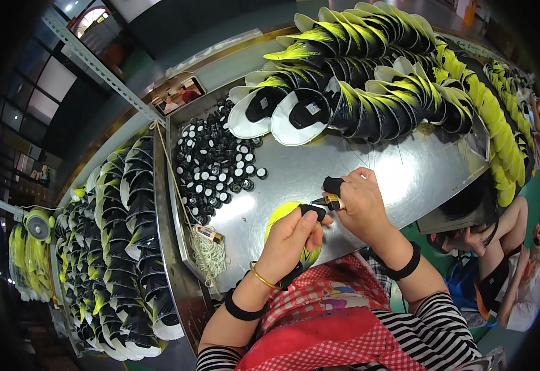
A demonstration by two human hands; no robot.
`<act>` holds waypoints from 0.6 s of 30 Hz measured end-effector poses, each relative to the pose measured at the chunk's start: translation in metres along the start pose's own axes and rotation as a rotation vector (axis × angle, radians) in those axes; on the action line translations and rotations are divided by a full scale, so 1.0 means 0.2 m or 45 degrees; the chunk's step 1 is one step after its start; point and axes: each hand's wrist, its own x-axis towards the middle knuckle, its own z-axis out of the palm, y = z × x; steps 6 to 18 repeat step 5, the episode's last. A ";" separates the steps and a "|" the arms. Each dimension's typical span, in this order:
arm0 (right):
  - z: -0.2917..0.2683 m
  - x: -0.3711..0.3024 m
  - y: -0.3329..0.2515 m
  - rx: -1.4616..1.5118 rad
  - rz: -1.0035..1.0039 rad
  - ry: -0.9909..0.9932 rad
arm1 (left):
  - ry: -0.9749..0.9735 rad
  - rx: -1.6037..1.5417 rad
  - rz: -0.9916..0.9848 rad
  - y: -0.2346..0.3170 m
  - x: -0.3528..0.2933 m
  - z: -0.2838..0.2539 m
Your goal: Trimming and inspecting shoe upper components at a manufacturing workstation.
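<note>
My left hand [290,241] is closed in a pinch, a black cover on one finger. What it pinches is hidden. Right beneath it lies a yellow-green cap-like piece [276,217], partly covered by the hand. My right hand [364,204], also with a black finger cover, grips a small bottle-like thing [332,201] with a dark narrow tip and a yellow label. Its tip points left, close to the fingers of my left hand. Both hands are above the near part of a metal table [295,164].
Small round black pieces with white faces [211,164] are heaped at the left. Nested black and yellow-green caps [400,102] line the back; more stacks [115,229] stand left. Pale string [208,256] lies at the near left corner, a phone [174,97] behind. Another person [511,266] sits right.
</note>
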 end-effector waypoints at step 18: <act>0.01 -0.02 -0.01 0.016 0.026 -0.050 | -0.023 0.091 -0.047 -0.01 0.01 -0.01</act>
